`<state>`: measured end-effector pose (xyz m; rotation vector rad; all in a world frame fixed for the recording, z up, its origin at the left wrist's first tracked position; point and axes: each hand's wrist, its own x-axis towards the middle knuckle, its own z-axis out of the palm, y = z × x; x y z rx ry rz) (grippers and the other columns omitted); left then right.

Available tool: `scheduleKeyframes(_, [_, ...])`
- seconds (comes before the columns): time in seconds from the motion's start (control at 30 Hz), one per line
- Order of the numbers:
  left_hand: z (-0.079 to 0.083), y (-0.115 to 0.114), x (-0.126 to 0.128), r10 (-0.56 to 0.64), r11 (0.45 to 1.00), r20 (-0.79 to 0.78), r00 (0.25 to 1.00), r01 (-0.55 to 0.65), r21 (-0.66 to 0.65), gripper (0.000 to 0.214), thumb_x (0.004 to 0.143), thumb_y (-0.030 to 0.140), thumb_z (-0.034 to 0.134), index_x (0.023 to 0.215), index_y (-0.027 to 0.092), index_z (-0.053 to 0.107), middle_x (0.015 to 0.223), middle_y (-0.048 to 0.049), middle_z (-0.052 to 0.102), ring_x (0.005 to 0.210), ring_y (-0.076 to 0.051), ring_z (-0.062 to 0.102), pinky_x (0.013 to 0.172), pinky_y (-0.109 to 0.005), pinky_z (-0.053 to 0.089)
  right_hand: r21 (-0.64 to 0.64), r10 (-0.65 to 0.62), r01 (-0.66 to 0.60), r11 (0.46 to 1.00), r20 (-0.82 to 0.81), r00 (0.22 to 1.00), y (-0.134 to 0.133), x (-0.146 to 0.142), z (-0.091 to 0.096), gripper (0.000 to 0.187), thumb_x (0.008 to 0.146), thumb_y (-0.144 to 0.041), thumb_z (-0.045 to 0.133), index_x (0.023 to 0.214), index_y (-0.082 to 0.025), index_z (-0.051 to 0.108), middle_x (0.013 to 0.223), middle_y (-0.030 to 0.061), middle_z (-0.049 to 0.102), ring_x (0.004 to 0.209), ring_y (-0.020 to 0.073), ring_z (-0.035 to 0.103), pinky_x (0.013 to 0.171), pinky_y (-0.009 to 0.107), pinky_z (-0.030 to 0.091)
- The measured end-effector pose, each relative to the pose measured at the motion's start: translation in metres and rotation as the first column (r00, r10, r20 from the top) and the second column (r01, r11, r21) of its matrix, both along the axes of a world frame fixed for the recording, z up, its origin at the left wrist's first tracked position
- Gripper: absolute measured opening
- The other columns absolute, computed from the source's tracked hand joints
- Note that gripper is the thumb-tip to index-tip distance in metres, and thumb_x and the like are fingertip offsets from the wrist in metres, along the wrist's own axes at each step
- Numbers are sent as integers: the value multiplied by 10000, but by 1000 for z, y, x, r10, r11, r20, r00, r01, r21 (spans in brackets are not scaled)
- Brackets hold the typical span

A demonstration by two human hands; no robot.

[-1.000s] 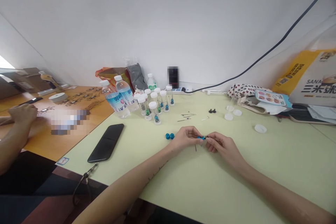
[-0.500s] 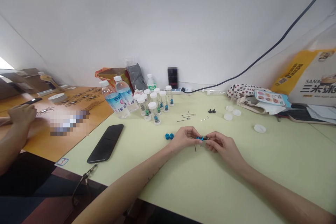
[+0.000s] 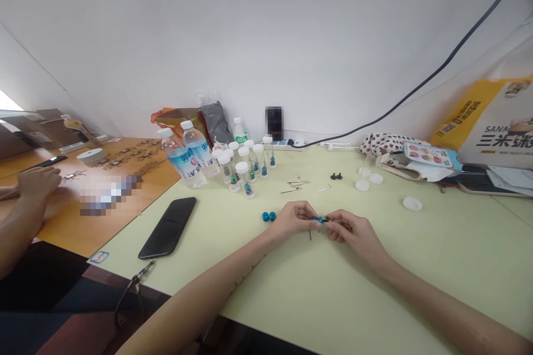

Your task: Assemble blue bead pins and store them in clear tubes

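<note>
My left hand (image 3: 297,217) pinches a small blue and black part (image 3: 320,220) above the pale green table. From the other side, my right hand (image 3: 347,226) has its fingers closed at the dark end of the same part; the fingertips hide some of it. A thin dark rod (image 3: 310,235) shows just below my left fingers. Two round blue pieces (image 3: 268,216) rest on the table beside my left hand. Farther back lie several thin metal pins (image 3: 295,184), a small bent hex key (image 3: 325,188) and two black pieces (image 3: 336,176).
Several clear tubes with white caps (image 3: 244,168) hold blue or green pieces, near water bottles (image 3: 183,162). A phone (image 3: 167,227) lies at left. White lids (image 3: 412,203) are at right, with a patterned pouch (image 3: 387,147) behind. Another person's hand (image 3: 37,186) is at the orange table.
Both hands stay in nearly the same place around the small blue and black part. Only a slight shift of the part between the fingertips shows.
</note>
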<state>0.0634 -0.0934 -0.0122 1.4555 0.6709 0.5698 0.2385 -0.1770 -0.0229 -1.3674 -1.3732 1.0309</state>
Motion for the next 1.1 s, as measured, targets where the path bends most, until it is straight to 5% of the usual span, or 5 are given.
scheduleKeyframes(0.93, [4,-2,-1,-2,1000,14,1000,2,0,384,548,371,780,777,124,595,820,-72,653,747,-150,603,689,-276,458,0,14,-14,1000,-15,1000,-2,-2,4,313,795,-469,538,836,-172,628,678,27,613,611,141,548,577,265,460])
scheduleKeyframes(1.1, [5,-1,0,20,1000,39,999,-19,-14,362,570,346,774,781,123,583,821,-68,648,748,-141,601,711,-281,455,1,-7,7,1000,2,1000,-1,-1,3,325,793,-438,549,1007,-200,604,723,21,632,619,148,573,568,266,462])
